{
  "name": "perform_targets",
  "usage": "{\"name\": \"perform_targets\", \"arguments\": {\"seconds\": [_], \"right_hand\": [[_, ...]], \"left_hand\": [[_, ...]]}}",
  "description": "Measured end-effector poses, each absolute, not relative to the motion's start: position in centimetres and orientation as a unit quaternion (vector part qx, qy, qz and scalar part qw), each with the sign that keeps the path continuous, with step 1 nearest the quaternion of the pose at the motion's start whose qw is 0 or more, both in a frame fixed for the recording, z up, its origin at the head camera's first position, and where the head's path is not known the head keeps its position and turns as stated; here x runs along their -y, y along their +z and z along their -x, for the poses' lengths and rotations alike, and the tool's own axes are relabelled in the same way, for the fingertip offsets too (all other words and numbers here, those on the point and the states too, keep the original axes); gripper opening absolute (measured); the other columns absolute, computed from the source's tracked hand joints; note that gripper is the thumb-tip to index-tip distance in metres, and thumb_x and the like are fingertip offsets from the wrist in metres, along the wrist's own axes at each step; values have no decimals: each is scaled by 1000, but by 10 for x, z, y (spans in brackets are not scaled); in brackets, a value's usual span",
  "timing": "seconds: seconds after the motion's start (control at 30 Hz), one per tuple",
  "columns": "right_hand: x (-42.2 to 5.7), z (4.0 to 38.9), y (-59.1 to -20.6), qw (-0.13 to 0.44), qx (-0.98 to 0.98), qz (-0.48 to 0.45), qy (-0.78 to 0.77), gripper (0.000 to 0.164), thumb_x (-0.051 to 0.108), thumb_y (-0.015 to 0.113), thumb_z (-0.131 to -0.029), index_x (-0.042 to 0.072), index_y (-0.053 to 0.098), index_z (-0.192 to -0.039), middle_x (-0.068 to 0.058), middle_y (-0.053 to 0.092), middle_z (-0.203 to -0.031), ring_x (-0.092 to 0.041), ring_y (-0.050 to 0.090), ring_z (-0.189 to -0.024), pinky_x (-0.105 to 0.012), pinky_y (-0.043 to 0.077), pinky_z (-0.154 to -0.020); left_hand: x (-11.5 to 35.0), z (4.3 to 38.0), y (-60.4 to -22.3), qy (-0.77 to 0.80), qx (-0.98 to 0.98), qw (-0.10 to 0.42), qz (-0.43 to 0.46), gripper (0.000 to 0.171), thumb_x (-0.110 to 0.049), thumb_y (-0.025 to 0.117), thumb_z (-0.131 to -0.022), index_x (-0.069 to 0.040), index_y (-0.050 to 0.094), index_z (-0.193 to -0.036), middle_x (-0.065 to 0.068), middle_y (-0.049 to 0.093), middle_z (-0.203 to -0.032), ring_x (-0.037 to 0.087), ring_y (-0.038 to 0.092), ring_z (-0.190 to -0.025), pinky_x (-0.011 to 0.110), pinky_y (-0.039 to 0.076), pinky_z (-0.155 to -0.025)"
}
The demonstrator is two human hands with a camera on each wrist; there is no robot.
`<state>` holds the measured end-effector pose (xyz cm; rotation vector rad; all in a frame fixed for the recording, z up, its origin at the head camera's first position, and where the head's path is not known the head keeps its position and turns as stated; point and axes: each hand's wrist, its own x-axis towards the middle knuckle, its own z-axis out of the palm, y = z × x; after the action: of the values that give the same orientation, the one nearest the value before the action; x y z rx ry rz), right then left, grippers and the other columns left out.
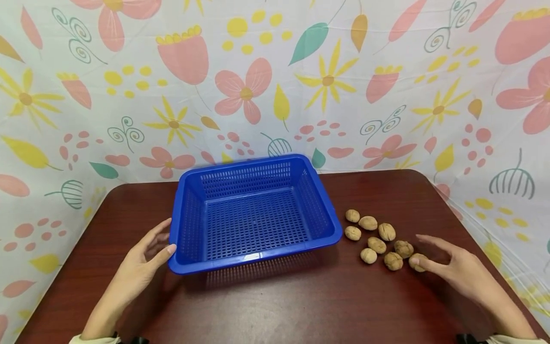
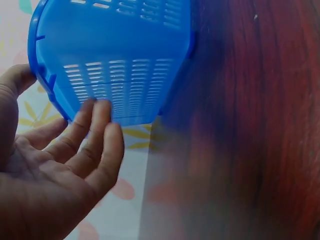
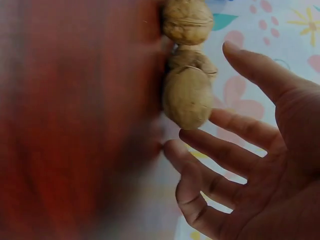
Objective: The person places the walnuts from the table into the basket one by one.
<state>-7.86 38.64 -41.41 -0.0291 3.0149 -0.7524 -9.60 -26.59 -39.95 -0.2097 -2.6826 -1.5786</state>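
Note:
A blue plastic basket (image 1: 258, 255) with slotted walls stands on the table. My left hand (image 1: 139, 263) is at its left side, thumb and index fingertips right at the rim. In the left wrist view, the other fingers (image 2: 107, 155) lie loosely bent beside the slotted wall. Several walnuts (image 1: 376, 245) lie loose to the right of the basket. My right hand (image 1: 461, 270) is spread around the rightmost walnut (image 3: 187, 97), its thumb overlapping it in the head view. The right wrist view shows a gap between thumb and walnut, with the fingertips close to its other side.
The dark red-brown wooden table (image 1: 275, 306) has rounded far corners. A white cloth (image 1: 266, 43) printed with flowers and leaves hangs behind and beside it. Another walnut (image 1: 352, 216) lies close to the basket's right wall.

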Motion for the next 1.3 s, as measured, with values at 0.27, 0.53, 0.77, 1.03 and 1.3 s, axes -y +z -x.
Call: {"name": "perform_targets", "arguments": {"seconds": [0.27,0.53,0.77,1.03,1.3], "right_hand": [[-385,74,-425,60,-955,-41,-289,59,42,78,-95,7,63,-140,-3,74,-85,-8,60,-74,-23,44,-61],[-379,72,-429,35,-948,-49,-313,47,32,82,-93,5,69,-129,7,73,-83,1,56,-69,-20,44,-61],[-380,74,-431,32,-947,-49,-315,41,30,81,-93,6,70,-125,6,75,-87,2,56,-72,-19,44,-63],[-380,74,-428,22,-951,-49,-305,39,32,80,-94,7,72,-123,3,75,-89,2,52,-73,-18,41,-63],[-379,76,-411,-5,-946,-34,-322,36,29,79,-96,7,71,-123,13,77,-95,7,58,-78,-18,46,-62]], "left_hand": [[265,96,-403,-583,811,-12,54,60,-13,61,-107,-8,36,-161,-10,67,-95,4,65,-87,22,58,-76],[267,98,-402,-691,718,-43,64,64,-2,59,-105,-2,30,-162,-7,66,-90,4,67,-84,23,61,-75],[267,100,-405,-717,691,-53,76,64,0,57,-105,-2,28,-163,-4,67,-90,6,68,-78,21,60,-67],[268,100,-405,-750,655,-72,67,63,2,56,-106,-10,31,-162,-7,66,-90,4,67,-75,16,56,-59],[268,99,-405,-768,631,-85,72,64,4,54,-106,-12,30,-163,-4,68,-91,8,72,-84,28,65,-72]]}}
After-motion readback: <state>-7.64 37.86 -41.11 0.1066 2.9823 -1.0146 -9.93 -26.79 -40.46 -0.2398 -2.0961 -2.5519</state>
